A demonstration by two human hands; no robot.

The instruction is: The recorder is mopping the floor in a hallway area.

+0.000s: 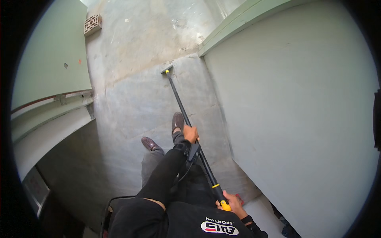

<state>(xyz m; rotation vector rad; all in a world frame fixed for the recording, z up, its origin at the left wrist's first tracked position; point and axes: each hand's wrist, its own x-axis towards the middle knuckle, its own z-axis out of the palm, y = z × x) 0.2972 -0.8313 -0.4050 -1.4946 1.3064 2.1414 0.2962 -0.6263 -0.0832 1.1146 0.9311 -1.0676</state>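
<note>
A long black pole (pixel 178 99) with yellow fittings slants across the view, ending in a narrow flat head (pixel 167 69) that rests on the concrete floor. It looks like a floor brush or squeegee; its working edge is too small to tell. My left hand (pixel 190 134) grips the pole about halfway along, near my forward shoe (pixel 177 121). Lower down, my right hand (pixel 232 202) is closed around the pole's near end, beside the yellow end piece (pixel 225 206). A dark device (pixel 194 153) with a cable is strapped at my left wrist.
A pale green door or panel (pixel 285 104) stands close on the right, below a green frame (pixel 226 29). Another green door (pixel 56 56) is at the left, with a perforated brick (pixel 92 25) by its edge. Stained concrete floor (pixel 134 104) runs between them.
</note>
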